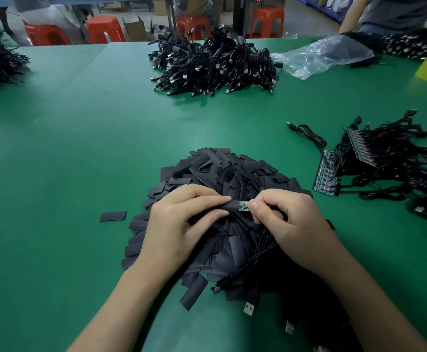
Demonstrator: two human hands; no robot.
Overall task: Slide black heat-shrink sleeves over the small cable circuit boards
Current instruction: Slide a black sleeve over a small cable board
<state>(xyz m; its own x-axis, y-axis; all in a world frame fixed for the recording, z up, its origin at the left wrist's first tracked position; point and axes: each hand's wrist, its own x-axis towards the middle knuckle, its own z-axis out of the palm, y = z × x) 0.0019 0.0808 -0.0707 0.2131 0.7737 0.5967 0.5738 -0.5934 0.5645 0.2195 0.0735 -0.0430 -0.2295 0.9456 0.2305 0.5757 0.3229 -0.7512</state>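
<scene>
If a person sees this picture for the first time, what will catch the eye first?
Probably the two hands low in the centre: the left hand holds a black sleeve while the right hand pinches a small green circuit board partly inside it. Beneath them spreads a big pile of black sleeves on the green table. A heap of black cables lies farther back.

One wide-angle camera on your head faces forward and down, close above the grip where your left hand (182, 221) pinches the sleeve (228, 207) and your right hand (287, 219) the circuit board (243, 207); beyond the grip, the table (80, 148) stretches to its far edge.
</scene>
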